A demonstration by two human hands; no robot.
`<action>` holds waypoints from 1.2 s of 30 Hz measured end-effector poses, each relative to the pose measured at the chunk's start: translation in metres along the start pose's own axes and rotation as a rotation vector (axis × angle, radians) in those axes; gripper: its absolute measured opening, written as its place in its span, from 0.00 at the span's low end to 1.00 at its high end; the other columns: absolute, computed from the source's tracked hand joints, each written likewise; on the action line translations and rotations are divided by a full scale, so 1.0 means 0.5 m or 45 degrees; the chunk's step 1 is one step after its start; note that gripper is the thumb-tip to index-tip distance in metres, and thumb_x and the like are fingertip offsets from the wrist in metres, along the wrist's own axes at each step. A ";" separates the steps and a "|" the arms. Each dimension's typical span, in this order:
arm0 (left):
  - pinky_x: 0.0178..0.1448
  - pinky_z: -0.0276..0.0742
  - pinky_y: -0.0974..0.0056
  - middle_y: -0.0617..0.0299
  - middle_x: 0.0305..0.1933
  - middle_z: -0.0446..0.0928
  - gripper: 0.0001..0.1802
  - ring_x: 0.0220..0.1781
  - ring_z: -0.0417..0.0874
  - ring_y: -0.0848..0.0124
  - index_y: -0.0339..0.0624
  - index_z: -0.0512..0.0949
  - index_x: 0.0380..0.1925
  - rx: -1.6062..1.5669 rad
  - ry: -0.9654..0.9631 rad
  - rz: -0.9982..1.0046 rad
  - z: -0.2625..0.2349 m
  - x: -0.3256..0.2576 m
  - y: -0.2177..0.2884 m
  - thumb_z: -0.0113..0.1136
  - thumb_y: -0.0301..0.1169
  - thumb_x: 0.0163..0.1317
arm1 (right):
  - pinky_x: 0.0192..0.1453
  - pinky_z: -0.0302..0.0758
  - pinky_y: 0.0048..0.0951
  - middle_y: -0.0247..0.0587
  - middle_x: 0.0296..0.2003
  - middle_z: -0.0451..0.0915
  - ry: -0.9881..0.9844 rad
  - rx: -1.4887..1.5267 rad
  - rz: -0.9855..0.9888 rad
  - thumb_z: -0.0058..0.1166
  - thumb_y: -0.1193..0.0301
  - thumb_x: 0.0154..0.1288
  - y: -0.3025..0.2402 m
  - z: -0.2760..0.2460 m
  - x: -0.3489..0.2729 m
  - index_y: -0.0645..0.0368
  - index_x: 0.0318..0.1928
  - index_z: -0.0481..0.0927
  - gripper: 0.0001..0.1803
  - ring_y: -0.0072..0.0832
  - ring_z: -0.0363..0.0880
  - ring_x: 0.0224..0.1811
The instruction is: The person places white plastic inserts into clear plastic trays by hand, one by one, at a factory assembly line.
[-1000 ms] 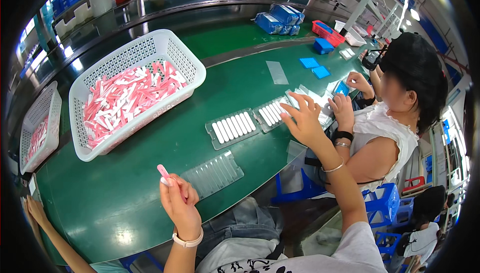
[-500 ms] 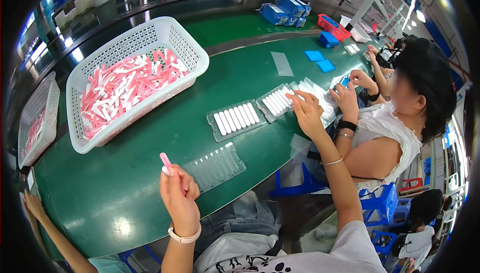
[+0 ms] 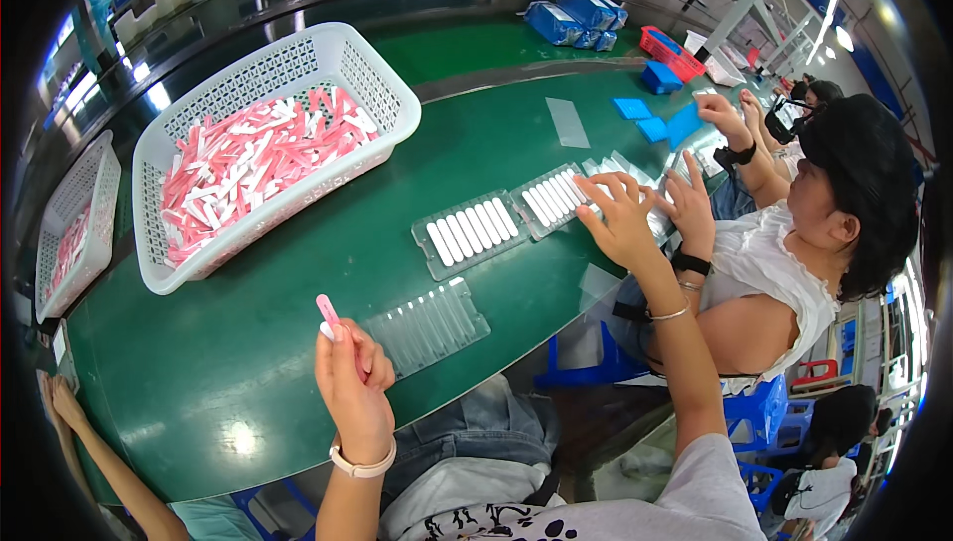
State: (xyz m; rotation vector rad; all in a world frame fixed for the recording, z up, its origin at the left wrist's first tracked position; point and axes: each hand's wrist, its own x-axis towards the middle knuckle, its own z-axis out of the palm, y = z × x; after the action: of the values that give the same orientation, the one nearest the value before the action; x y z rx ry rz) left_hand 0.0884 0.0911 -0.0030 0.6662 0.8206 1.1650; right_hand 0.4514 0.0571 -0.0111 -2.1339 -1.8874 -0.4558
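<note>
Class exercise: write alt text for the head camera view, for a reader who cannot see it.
A person's left hand holds up a pink stick above an empty clear tray on a green table; their right hand touches a filled tray.

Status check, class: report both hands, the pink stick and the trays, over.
Left hand holds pink stick. Right hand on filled tray. Empty tray unobstructed.

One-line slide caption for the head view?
Left hand holds a pink stick above an empty clear tray; right hand rests on a filled tray.
</note>
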 end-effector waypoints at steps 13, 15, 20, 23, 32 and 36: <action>0.19 0.46 0.73 0.73 0.19 0.57 0.14 0.15 0.52 0.83 0.44 0.67 0.31 0.060 -0.220 -0.076 -0.012 -0.017 -0.003 0.46 0.40 0.74 | 0.62 0.50 0.51 0.36 0.55 0.74 0.107 -0.023 -0.073 0.58 0.59 0.62 -0.103 -0.055 -0.024 0.50 0.55 0.78 0.22 0.39 0.63 0.61; 0.19 0.47 0.74 0.74 0.19 0.57 0.14 0.16 0.52 0.84 0.44 0.68 0.31 0.178 -0.303 -0.130 -0.014 -0.038 0.003 0.47 0.40 0.73 | 0.61 0.59 0.43 0.40 0.52 0.76 0.125 0.437 -0.034 0.61 0.68 0.59 -0.182 -0.082 -0.040 0.54 0.53 0.80 0.20 0.39 0.69 0.56; 0.31 0.60 0.76 0.74 0.26 0.68 0.14 0.28 0.62 0.86 0.39 0.74 0.32 0.434 -0.526 -0.340 -0.026 -0.094 0.006 0.51 0.37 0.72 | 0.47 0.75 0.29 0.44 0.40 0.82 -0.260 1.725 0.018 0.60 0.77 0.58 -0.363 -0.109 -0.075 0.61 0.45 0.84 0.12 0.31 0.79 0.40; 0.31 0.59 0.76 0.73 0.26 0.67 0.13 0.27 0.61 0.85 0.38 0.73 0.32 0.468 -0.604 -0.458 -0.031 -0.103 0.017 0.51 0.36 0.72 | 0.42 0.76 0.26 0.43 0.37 0.83 -0.430 1.918 0.037 0.62 0.79 0.57 -0.398 -0.120 -0.075 0.63 0.41 0.84 0.10 0.28 0.80 0.37; 0.23 0.51 0.74 0.71 0.23 0.59 0.18 0.20 0.55 0.84 0.41 0.68 0.34 0.092 -0.334 -0.708 -0.052 -0.094 0.026 0.37 0.43 0.76 | 0.48 0.67 0.30 0.34 0.40 0.85 0.106 0.992 -0.111 0.69 0.73 0.49 -0.324 -0.045 -0.054 0.55 0.35 0.86 0.10 0.29 0.78 0.42; 0.23 0.51 0.72 0.70 0.23 0.60 0.14 0.19 0.55 0.82 0.40 0.67 0.34 -0.153 -0.367 -0.812 -0.059 -0.083 0.030 0.37 0.37 0.72 | 0.56 0.52 0.40 0.30 0.56 0.77 0.070 0.570 -0.344 0.69 0.61 0.46 -0.320 -0.029 -0.085 0.46 0.36 0.86 0.14 0.33 0.66 0.58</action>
State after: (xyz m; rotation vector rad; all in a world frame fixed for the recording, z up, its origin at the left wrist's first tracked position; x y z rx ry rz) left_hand 0.0486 0.0561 0.0017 0.4105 0.6413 0.5190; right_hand 0.2871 0.0325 -0.0170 -1.5782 -2.0235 -0.1199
